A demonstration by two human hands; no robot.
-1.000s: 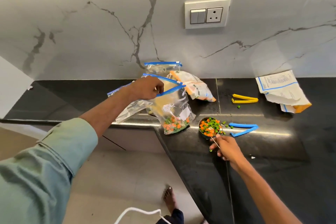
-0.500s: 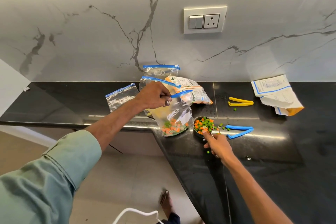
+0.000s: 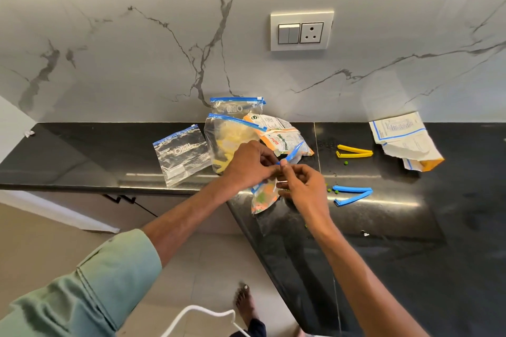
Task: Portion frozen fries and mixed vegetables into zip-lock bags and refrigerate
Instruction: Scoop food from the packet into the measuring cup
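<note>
Both hands on the vegetable bag (image 3: 263, 198). It sits at the table's (image 3: 82, 153) inner corner, its bottom close to the front edge. Left hand (image 3: 247, 165) and right hand (image 3: 302, 185) each pinch its blue zip strip, fingers curled, thumbs almost touching. Fries bag (image 3: 228, 137) is just behind the left hand. Flat zip bag (image 3: 181, 154) lies left, reaching the front edge. Blue clip (image 3: 353, 194) is near the right hand, yellow clip (image 3: 354, 152) behind it. Open table: far left and right-front.

Single head-worn wide-angle camera looked forward and down, close over the counter (image 3: 82, 150) edge, facing the wall (image 3: 137, 35), floor (image 3: 54, 241) below.
</note>
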